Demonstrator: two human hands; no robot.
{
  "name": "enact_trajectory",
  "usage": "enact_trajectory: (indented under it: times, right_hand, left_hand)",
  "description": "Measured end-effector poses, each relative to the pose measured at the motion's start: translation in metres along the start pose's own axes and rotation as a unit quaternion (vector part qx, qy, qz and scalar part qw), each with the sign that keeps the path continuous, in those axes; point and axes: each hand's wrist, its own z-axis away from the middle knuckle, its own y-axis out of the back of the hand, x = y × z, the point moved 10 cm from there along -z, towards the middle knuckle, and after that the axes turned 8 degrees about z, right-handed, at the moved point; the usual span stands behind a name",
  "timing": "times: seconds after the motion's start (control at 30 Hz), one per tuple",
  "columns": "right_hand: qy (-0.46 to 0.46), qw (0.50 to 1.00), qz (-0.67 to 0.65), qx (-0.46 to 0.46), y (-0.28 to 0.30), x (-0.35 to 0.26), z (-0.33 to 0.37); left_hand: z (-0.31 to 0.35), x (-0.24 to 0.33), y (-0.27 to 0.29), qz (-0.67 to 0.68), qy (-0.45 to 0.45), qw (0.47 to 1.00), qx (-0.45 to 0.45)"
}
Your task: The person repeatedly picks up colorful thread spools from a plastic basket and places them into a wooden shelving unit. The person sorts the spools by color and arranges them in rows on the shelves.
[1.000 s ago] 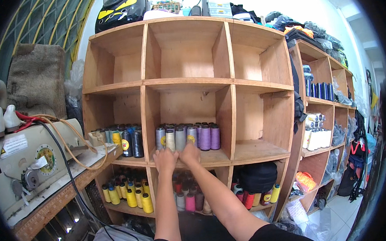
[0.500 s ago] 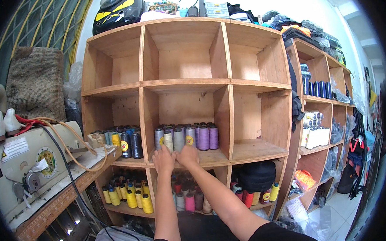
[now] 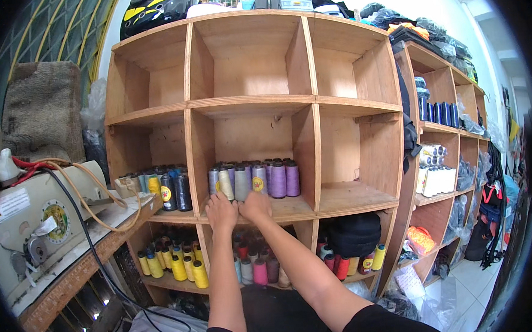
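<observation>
Thread spools stand together in the middle compartment of the wooden shelf [image 3: 251, 101]. At its front edge, my left hand [image 3: 222, 213] has its fingers at the base of a cream thread spool [image 3: 225, 185], which leans slightly. My right hand [image 3: 256, 207] is closed, with curled fingers at the foot of a greyish thread spool with a yellow label [image 3: 259, 179]; what lies inside those fingers is hidden. Between the hands stands a grey thread spool [image 3: 241, 183]. Purple thread spools [image 3: 292, 179] are just right of my right hand.
Dark, yellow and other spools [image 3: 167, 192] fill the compartment to the left. Below are yellow spools [image 3: 179, 268], a pink spool [image 3: 260, 272] and a black bundle [image 3: 355, 234]. A sewing machine [image 3: 46, 219] with a hanging black cable [image 3: 94, 253] stands at the left.
The view has shifted, so the shelf sits a little higher in it. Both hands stay at the same spools, with little visible movement relative to them.
</observation>
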Motion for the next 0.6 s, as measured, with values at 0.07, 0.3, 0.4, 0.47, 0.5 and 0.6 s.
enact_trajectory:
  times: [0.07, 0.3, 0.4, 0.47, 0.5, 0.6]
  right_hand:
    - [-0.040, 0.998, -0.019, 0.039, 0.001, 0.009, -0.002]
    - [-0.064, 0.998, -0.008, 0.006, 0.003, 0.004, 0.000]
    - [-0.055, 0.998, 0.030, 0.002, -0.008, 0.011, -0.013]
    - [-0.051, 0.998, 0.012, -0.048, -0.017, 0.010, -0.016]
    - [-0.048, 0.996, 0.003, -0.072, -0.020, 0.009, -0.018]
    - [-0.071, 0.996, -0.013, -0.050, -0.017, 0.012, -0.016]
  left_hand:
    - [-0.002, 0.001, 0.000, -0.007, 0.014, 1.000, 0.018]
    - [-0.022, -0.012, 0.001, 0.015, 0.103, 0.995, -0.003]
    - [-0.029, -0.014, -0.017, 0.076, 0.148, 0.980, -0.108]
    - [-0.034, -0.021, -0.009, 0.094, 0.128, 0.987, -0.038]
    - [-0.035, -0.023, -0.006, 0.103, 0.119, 0.988, -0.002]
    - [-0.025, -0.015, -0.005, 0.038, 0.103, 0.994, 0.028]
